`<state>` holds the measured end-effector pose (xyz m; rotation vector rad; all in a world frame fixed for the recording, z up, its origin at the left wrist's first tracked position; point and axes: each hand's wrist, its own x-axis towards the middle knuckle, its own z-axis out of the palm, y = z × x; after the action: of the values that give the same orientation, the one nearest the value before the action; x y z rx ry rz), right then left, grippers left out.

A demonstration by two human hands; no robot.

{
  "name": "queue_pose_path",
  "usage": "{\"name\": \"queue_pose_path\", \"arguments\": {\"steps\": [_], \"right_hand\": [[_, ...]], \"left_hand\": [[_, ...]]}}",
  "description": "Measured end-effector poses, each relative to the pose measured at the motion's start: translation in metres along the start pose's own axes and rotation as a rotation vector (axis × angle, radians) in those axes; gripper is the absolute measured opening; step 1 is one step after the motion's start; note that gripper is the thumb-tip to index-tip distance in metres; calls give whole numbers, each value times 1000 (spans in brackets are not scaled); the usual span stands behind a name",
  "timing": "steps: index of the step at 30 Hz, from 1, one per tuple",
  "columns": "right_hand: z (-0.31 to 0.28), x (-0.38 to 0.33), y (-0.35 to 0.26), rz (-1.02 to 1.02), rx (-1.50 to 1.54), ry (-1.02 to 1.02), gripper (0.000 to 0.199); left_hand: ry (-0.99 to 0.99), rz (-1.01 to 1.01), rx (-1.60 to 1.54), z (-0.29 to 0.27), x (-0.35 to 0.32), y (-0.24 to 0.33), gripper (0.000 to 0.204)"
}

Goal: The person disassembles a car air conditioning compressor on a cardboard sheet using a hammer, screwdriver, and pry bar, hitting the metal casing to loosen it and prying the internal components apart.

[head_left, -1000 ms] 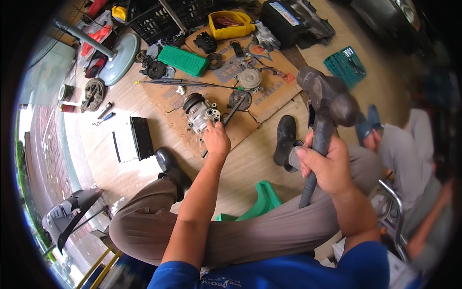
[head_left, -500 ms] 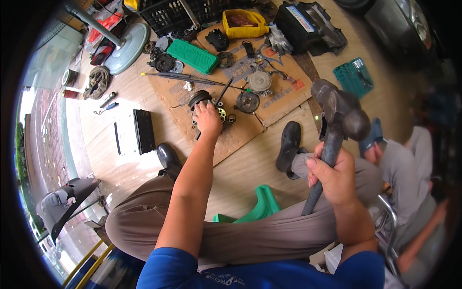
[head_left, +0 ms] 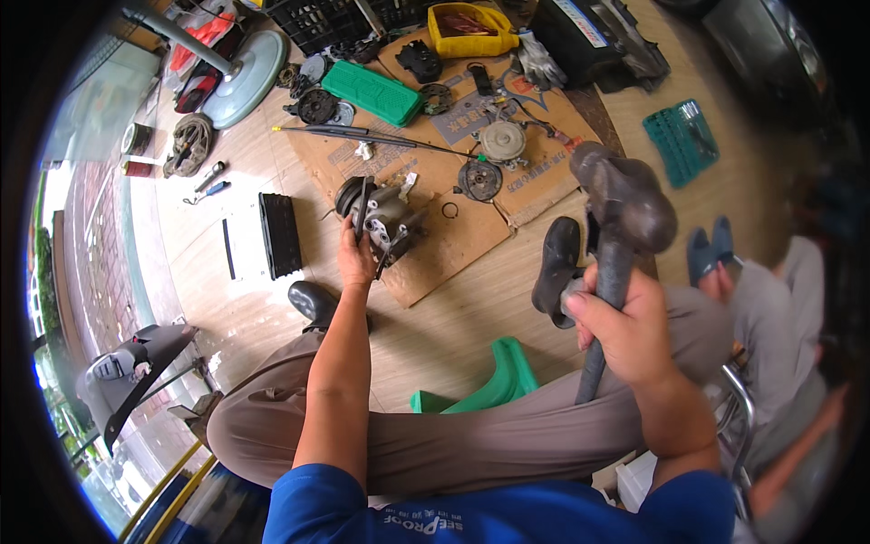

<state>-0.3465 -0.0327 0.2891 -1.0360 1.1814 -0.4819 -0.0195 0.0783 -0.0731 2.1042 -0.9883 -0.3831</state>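
Observation:
My left hand (head_left: 355, 256) reaches down to a grey metal compressor-like part (head_left: 385, 216) lying on a sheet of cardboard (head_left: 458, 238) on the wooden floor, and grips a dark slim tool set against its pulley end. My right hand (head_left: 621, 328) is raised near the camera, closed around the dark handle of a heavy mallet (head_left: 623, 201) whose head points up. My legs in brown trousers and black shoes stretch out below the hands.
Round metal discs (head_left: 501, 141), a long black rod (head_left: 367, 138), a green case (head_left: 372, 92), a yellow container (head_left: 471, 27), a black crate and a fan base (head_left: 243, 76) lie around the cardboard. A green tool tray (head_left: 681, 138) and another seated person (head_left: 779, 317) are at right. A green stool (head_left: 494, 385) stands between my legs.
My left hand has drawn back toward me along the compressor part. The mallet in my right hand has stayed raised, shifting slightly in view as my head moved.

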Motion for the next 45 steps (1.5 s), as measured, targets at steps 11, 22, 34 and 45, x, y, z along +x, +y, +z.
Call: {"name": "queue_pose_path", "arguments": {"steps": [11,22,34,45], "right_hand": [[21,11,10,35,-119,-110,15],[26,20,21,53,-136,-113,18],[7,82,106,443,-198,-66,26],[36,168,206,556,-564,81,15]], "left_hand": [[342,-410,-115,11,-16,-14,21],[106,-982,-962,-80,86,44,18],[-19,-1051,-1287,6,9,90,20],[306,-1061,-1109,-59,1,78,31]]}}
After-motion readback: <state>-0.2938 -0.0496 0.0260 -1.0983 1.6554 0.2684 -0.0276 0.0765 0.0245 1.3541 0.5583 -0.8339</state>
